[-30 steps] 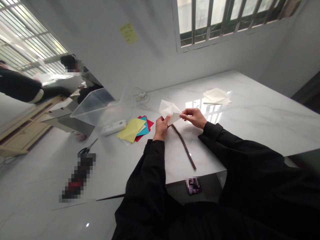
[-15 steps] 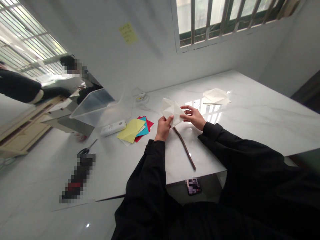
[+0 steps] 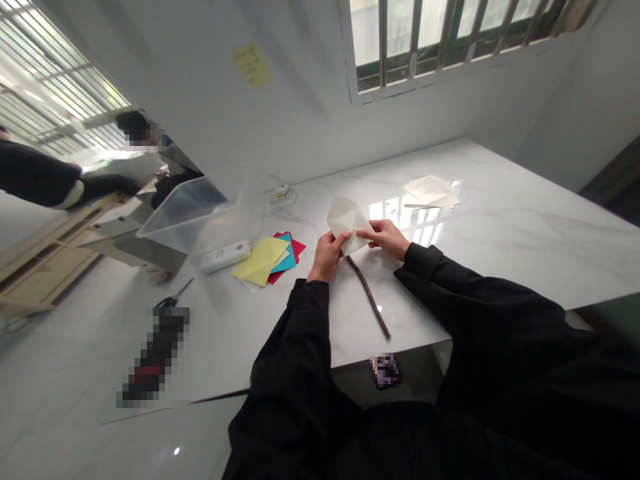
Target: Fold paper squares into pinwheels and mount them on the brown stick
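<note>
Between my two hands is a sheet of cream paper with fold creases, raised above the table. My left hand pinches its lower left part, thumb on top. On its right side, my right hand grips the paper, thumb pressed close to the left thumb and the other fingers behind. A thin brown stick lies on the table just below the paper; its upper end is partly hidden by the sheet. Several coloured paper sheets, yellow, blue and red, lie in a pile to the left of my left hand.
More cream paper lies at the back right of the white marbled table. On the left are a white power strip, a clear plastic bin, scissors and a blurred dark item. Other people sit at the far left.
My right hand has shifted its hold: its fingers were spread at the paper's right edge, and now its thumb presses on the sheet near my left thumb. The paper has turned slightly.
</note>
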A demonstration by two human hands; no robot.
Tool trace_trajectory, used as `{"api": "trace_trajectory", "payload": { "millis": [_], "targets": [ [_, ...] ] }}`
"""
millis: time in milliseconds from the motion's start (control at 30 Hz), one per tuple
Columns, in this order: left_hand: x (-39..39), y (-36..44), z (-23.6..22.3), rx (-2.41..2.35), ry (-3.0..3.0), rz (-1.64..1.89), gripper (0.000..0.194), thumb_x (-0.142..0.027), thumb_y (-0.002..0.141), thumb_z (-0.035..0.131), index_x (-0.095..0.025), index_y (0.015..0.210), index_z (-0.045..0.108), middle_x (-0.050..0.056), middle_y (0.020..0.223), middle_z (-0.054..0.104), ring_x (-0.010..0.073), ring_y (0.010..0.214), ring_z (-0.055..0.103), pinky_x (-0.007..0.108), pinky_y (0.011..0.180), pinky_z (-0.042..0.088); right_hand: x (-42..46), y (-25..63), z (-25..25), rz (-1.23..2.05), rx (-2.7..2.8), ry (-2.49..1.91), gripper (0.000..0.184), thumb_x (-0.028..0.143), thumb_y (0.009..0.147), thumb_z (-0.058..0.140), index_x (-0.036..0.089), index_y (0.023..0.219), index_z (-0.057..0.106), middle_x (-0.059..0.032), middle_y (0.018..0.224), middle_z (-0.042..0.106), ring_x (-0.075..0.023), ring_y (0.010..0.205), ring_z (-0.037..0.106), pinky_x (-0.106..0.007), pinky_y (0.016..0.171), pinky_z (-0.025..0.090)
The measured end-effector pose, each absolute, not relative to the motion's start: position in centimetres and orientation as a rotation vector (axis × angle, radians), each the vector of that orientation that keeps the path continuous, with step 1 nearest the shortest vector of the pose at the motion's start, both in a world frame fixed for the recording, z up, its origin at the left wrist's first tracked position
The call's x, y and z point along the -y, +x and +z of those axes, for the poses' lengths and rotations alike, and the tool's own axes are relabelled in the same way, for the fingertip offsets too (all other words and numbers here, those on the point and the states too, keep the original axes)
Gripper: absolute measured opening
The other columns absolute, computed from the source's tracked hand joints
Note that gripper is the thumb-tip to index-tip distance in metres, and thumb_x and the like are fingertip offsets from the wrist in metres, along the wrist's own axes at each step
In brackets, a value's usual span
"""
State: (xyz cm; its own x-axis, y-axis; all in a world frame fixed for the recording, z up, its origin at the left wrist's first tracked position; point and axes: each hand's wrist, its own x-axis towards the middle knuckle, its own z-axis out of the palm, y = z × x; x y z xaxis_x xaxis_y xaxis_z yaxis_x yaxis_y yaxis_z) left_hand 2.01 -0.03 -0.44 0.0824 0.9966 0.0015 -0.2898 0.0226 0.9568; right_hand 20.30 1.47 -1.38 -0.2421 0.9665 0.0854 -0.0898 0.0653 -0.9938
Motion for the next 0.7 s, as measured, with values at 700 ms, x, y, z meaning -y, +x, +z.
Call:
{"api": "trace_trajectory", "payload": {
  "millis": [700],
  "targets": [
    [-0.14,1.72,-0.58,-1.079,1.122,1.28,0.053,-0.047,0.058,0.101,-0.011,0.092,0.081,0.01,0.088,0.08,0.0221,0.081,0.072,0.028,0.07,0.051,-1.84,20.42,-1.83,1.305,1.451,-1.024,0.053,0.063,0.075,0.088,0.014,0.092,0.081,-0.006,0.076,0.071,-0.0151,0.066,0.06,-0.026,0.055,0.052]
  ]
}}
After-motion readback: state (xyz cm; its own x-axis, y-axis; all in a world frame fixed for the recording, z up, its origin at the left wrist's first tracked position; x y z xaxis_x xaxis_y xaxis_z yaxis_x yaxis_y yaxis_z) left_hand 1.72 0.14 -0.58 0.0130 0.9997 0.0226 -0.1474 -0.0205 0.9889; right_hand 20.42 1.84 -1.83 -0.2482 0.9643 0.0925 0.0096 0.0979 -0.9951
